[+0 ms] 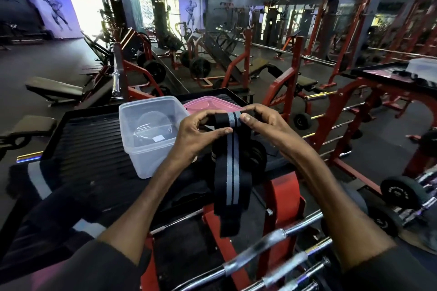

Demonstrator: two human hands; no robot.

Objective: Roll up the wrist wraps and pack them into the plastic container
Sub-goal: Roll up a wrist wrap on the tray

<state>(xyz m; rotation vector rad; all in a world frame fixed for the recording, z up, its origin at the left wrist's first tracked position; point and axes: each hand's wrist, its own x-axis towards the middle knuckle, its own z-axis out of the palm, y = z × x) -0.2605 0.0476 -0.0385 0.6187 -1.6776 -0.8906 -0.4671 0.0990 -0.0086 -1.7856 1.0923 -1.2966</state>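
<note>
A long black elastic wrist wrap with two grey stripes (230, 168) hangs in the air above the near right part of the black ribbed counter (89, 139), its top end pinched between both hands and its free tail dangling toward the red frame below. The left hand (201, 134) is closed on the top end from the left, thumb pressed across the front of the band; the right hand (262, 123) is closed on it from the right, thumb and forefinger nipping the folded top edge. Holding it high lets the band hang straight, which probably makes the first tight turn easier to start; the roll looks barely begun.

Just left of the hands stands the clear square plastic container (151, 134), open-topped and with no wrap in it that I can make out, so packing is not yet done. Its pink plastic lid (208, 104) lies behind it toward the far edge of the counter. What seems to be another dark wrap (254, 155) lies on the counter behind the hanging band, partly hidden.
</note>
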